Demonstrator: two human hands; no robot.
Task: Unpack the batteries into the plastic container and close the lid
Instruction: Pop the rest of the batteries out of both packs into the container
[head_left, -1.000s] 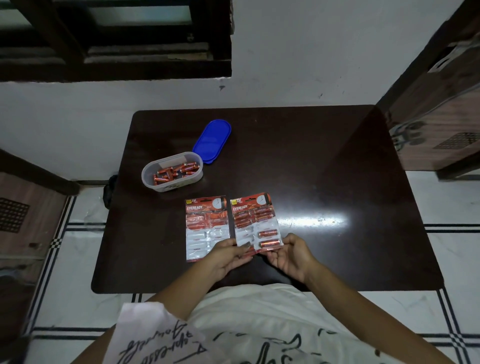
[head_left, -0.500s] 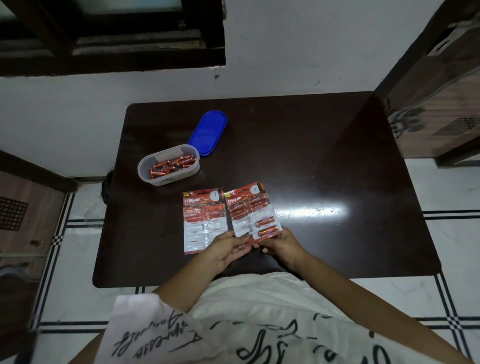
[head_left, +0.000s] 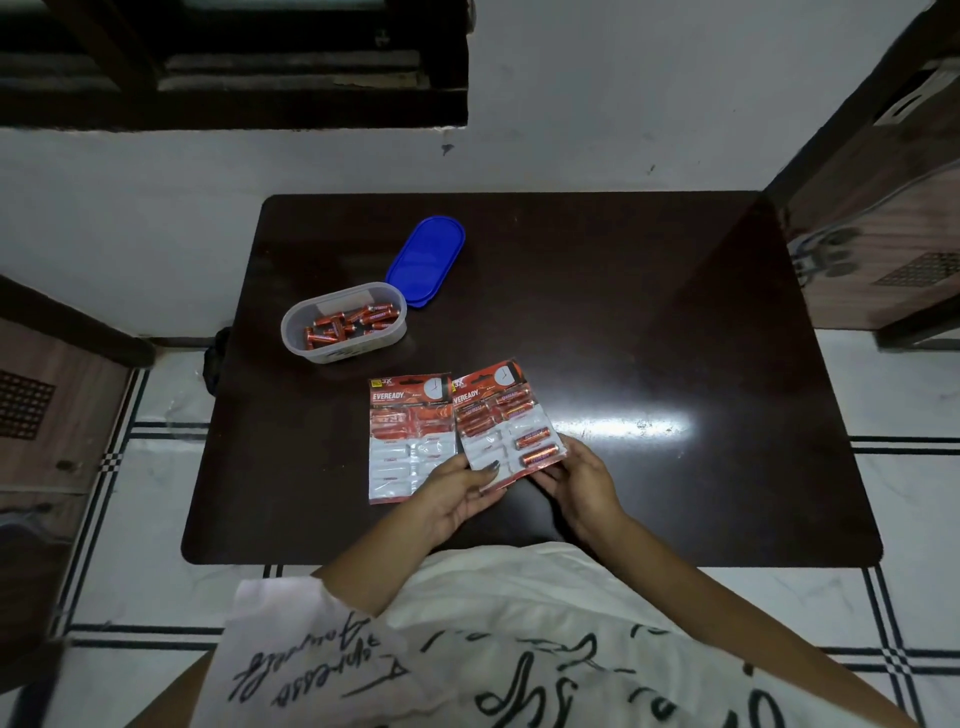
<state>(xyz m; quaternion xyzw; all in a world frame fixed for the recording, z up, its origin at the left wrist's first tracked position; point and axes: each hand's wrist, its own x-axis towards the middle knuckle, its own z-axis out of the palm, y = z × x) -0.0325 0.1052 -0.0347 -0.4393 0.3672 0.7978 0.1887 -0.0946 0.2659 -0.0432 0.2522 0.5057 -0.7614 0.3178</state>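
Two red-and-white battery blister packs lie side by side on the dark table (head_left: 649, 322). The left pack (head_left: 408, 434) lies flat, its lower pockets emptied. The right pack (head_left: 501, 421) still has several red batteries; both hands hold its near end. My left hand (head_left: 457, 493) grips the bottom left corner with the thumb on top. My right hand (head_left: 576, 480) holds the bottom right corner beside the lowest battery. A clear oval plastic container (head_left: 343, 322) with several loose batteries stands at the back left. Its blue lid (head_left: 425, 260) lies just behind it.
A white wall and a dark window frame (head_left: 234, 67) are behind the table. Wooden furniture (head_left: 883, 208) stands at the right and more wooden furniture (head_left: 47, 415) at the left. The floor is white tile with black lines.
The right pack has tilted slightly clockwise and lifted at its near end in both hands. The camera view shifted a little; container and lid stayed put.
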